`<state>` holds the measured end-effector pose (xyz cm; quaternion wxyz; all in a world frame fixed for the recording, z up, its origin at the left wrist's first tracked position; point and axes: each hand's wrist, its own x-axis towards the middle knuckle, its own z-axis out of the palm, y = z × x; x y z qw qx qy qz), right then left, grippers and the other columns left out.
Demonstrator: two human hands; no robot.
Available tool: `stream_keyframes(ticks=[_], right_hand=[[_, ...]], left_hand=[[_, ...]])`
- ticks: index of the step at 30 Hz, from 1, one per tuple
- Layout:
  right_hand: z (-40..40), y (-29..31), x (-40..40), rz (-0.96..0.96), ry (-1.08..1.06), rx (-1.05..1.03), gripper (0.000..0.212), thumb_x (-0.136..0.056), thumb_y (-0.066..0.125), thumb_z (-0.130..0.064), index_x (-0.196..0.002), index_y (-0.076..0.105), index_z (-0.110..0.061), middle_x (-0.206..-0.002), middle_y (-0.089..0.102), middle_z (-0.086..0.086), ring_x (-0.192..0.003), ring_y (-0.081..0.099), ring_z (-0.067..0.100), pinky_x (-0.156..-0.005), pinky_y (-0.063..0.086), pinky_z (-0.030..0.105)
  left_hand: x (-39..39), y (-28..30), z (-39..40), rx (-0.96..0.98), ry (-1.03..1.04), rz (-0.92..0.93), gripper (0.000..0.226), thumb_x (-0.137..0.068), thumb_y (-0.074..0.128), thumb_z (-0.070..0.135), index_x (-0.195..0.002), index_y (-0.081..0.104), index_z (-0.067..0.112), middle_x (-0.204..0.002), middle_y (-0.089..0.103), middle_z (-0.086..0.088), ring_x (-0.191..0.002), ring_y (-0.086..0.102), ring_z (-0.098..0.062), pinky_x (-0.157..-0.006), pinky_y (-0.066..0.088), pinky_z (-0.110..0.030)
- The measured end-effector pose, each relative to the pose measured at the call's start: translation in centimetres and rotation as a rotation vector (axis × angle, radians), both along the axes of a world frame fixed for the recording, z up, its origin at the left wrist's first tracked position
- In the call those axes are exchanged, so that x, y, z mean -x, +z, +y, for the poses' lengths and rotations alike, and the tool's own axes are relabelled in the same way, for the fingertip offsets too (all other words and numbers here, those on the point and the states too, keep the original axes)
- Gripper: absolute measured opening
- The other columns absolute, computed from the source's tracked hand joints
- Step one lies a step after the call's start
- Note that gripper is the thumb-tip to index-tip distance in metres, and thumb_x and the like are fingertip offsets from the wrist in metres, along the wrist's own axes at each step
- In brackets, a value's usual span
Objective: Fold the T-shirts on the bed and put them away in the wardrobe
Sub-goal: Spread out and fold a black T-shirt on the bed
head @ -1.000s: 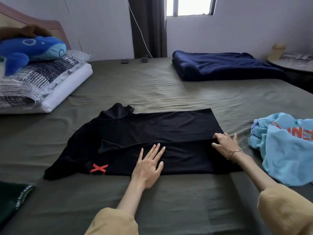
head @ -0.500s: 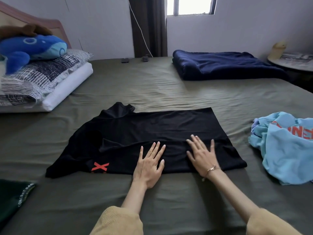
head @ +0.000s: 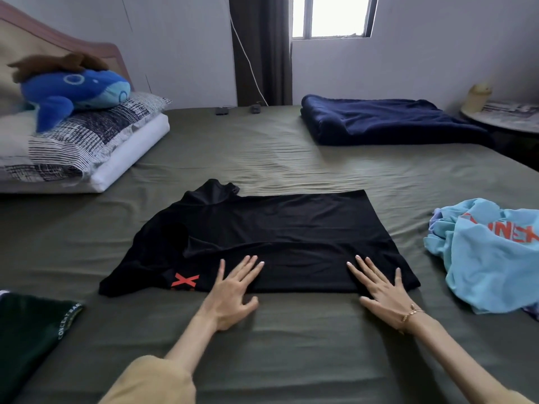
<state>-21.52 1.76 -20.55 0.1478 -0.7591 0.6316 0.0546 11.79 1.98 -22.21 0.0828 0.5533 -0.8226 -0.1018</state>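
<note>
Olive-sheeted bed (head: 291, 339): black T-shirt (head: 277, 228) lies mid-bed, partly folded. Left hand (head: 233, 290), right hand (head: 382, 290) flat, fingers spread, pressing near edge, likely smoothing fold. Blue T-shirt (head: 490, 258) crumpled rightward, unfolded.

Both arms reach forward, side by side. The left hand (head: 233, 291) lies flat, palm down, with its fingers straight and spread a little. The right hand (head: 385, 290) lies flat too, palm down, with its 5 fingers spread wide. A thin bracelet sits on the right wrist. Both arms are bare below pushed-up yellow sleeves.
</note>
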Motion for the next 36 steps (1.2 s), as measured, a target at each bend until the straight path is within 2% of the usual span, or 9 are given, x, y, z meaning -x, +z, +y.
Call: stream_keyframes(ticks=[2, 3, 5, 7, 11, 15, 18, 25, 36], right_hand=[[0.2, 0.2, 0.3, 0.054, -0.014, -0.004, 0.078, -0.086, 0.032, -0.035, -0.146, -0.018, -0.027, -0.155, -0.022, -0.008, -0.139, -0.022, 0.004, -0.111, -0.006, 0.059], [0.2, 0.4, 0.0, 0.084, -0.018, 0.002, 0.078, -0.090, 0.036, -0.019, -0.147, -0.017, -0.026, -0.155, -0.021, -0.007, -0.142, -0.020, 0.007, -0.111, -0.003, 0.059], [0.0, 0.9, -1.3, 0.128, 0.013, 0.035, 0.084, -0.087, 0.037, 0.000, -0.147, -0.017, -0.024, -0.156, -0.021, -0.003, -0.143, -0.018, 0.011, -0.111, 0.000, 0.060], [-0.1, 1.2, -3.1, 0.148, 0.090, 0.069, 0.088, -0.084, 0.036, 0.007, -0.148, -0.016, -0.023, -0.156, -0.019, -0.001, -0.144, -0.015, 0.012, -0.112, 0.003, 0.059], [-0.5, 0.8, -5.5, 0.134, 0.085, 0.039, 0.091, -0.086, 0.039, 0.013, -0.148, -0.014, -0.027, -0.157, -0.017, -0.003, -0.145, -0.013, 0.017, -0.110, 0.010, 0.061], [0.0, 0.9, -4.5, 0.198, -0.080, -0.012, 0.117, -0.076, 0.066, 0.007, -0.147, -0.019, -0.030, -0.154, -0.025, -0.007, -0.143, -0.018, 0.032, -0.108, 0.008, 0.065], [0.2, 1.2, -4.5, 0.219, -0.114, -0.038, 0.128, -0.069, 0.076, 0.000, -0.146, -0.022, -0.029, -0.154, -0.026, -0.007, -0.143, -0.015, 0.035, -0.109, 0.011, 0.063], [1.3, 1.5, -3.8, 0.226, -0.131, -0.053, 0.121, -0.074, 0.072, 0.003, -0.147, -0.019, -0.029, -0.155, -0.021, -0.010, -0.145, -0.009, 0.028, -0.111, 0.017, 0.057], [7.3, 2.3, -1.9, 0.235, -0.159, -0.136, 0.102, -0.084, 0.056, 0.007, -0.148, -0.015, -0.031, -0.156, -0.018, -0.009, -0.145, -0.006, 0.029, -0.110, 0.020, 0.055]], left_hand=[[-2.9, 0.1, 0.6, -0.008, 0.138, 0.030, 0.080, -0.072, 0.019, 0.050, -0.149, 0.006, 0.034, -0.156, -0.001, 0.017, -0.139, -0.012, 0.006, -0.114, -0.018, -0.041], [-4.0, 0.3, 0.6, -0.020, 0.210, 0.034, 0.075, -0.078, 0.026, 0.044, -0.150, 0.008, 0.031, -0.157, 0.001, 0.015, -0.140, -0.010, 0.005, -0.114, -0.015, -0.042], [-5.2, 0.6, 0.5, -0.060, 0.296, 0.000, 0.071, -0.089, 0.040, 0.020, -0.152, 0.008, 0.026, -0.158, 0.002, 0.011, -0.143, -0.006, 0.000, -0.116, -0.009, -0.047], [-5.0, 0.9, 0.3, -0.072, 0.312, -0.053, 0.076, -0.088, 0.042, 0.003, -0.152, 0.006, 0.024, -0.159, 0.001, 0.008, -0.146, -0.004, -0.005, -0.117, -0.003, -0.049], [-3.8, 1.2, 0.1, -0.055, 0.361, -0.180, 0.089, -0.084, 0.042, -0.010, -0.152, -0.003, 0.026, -0.160, -0.003, 0.005, -0.146, -0.006, -0.010, -0.116, 0.002, -0.050], [-5.1, 0.9, 0.0, -0.067, 0.473, -0.258, 0.088, -0.090, 0.047, -0.005, -0.151, -0.007, 0.026, -0.160, -0.002, 0.002, -0.147, -0.005, -0.015, -0.115, 0.003, -0.055], [-5.6, 0.7, 0.2, -0.098, 0.499, -0.255, 0.088, -0.090, 0.045, -0.008, -0.151, -0.011, 0.025, -0.159, -0.003, 0.002, -0.147, -0.006, -0.020, -0.116, 0.006, -0.056], [-5.7, 1.5, 2.0, -0.159, 0.451, -0.341, 0.092, -0.089, 0.045, -0.010, -0.149, -0.015, 0.023, -0.159, -0.007, 0.002, -0.147, -0.007, -0.021, -0.115, 0.009, -0.055], [-3.5, 2.4, 9.3, -0.319, 0.444, -0.301, 0.089, -0.091, 0.043, -0.010, -0.150, -0.014, 0.024, -0.159, -0.012, 0.001, -0.146, -0.011, -0.023, -0.114, 0.008, -0.057]])
